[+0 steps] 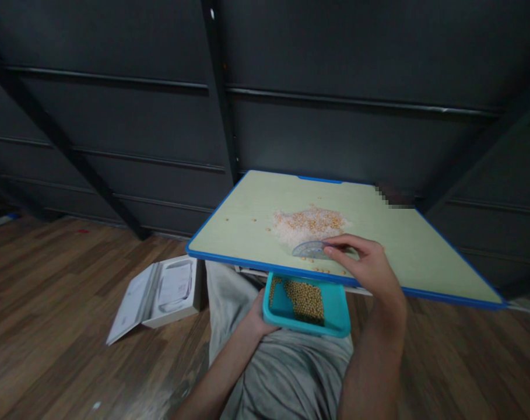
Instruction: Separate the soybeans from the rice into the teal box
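Between the thumb and fingers of my right hand (363, 256) is a clear protractor (309, 249), its edge down on the board near the front. Just behind it lies a heap of white rice grains (293, 233) mixed with yellow soybeans (317, 220). A few loose soybeans sit between the protractor and the board's front edge. My left hand (260, 315) grips the left side of a turquoise tray (337, 326), with its fingers partly hidden under it. The tray holds many soybeans (306, 300) and is over my lap, below the board's front edge.
The pale green board (422, 251) has a blue rim and spans my front. An open white box (172, 291) with papers stands on the wooden floor (72, 286) at left. A dark panelled wall (334, 52) rises behind the board.
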`<state>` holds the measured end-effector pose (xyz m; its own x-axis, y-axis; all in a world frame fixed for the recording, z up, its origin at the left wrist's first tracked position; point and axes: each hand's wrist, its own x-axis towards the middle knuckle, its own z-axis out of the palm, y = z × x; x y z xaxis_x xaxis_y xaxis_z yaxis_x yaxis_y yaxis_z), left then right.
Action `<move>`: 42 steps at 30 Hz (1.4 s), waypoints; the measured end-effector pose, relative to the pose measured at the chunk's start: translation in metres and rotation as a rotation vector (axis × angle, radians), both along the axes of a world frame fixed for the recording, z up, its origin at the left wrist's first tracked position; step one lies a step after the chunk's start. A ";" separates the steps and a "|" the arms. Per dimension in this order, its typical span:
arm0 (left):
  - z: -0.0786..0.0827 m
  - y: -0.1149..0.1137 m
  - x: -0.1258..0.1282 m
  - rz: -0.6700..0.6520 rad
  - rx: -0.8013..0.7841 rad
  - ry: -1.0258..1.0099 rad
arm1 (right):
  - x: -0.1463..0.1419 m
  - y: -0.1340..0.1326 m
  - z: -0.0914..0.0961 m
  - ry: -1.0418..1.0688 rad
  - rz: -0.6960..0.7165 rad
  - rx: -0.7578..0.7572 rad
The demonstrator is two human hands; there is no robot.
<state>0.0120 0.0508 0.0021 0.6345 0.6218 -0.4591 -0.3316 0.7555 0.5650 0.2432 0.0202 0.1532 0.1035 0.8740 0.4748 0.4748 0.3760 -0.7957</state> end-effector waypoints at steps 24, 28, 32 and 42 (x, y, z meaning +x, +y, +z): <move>-0.001 0.000 0.002 -0.008 -0.006 -0.029 | -0.001 -0.005 0.003 0.001 0.063 -0.025; -0.003 0.000 0.002 -0.006 -0.021 -0.033 | -0.001 -0.005 0.002 0.000 0.066 -0.031; -0.004 0.000 0.002 -0.010 -0.040 -0.056 | -0.001 -0.005 0.002 0.018 0.066 -0.032; 0.001 -0.001 0.000 -0.009 -0.025 -0.049 | 0.000 -0.005 0.003 0.018 0.065 -0.050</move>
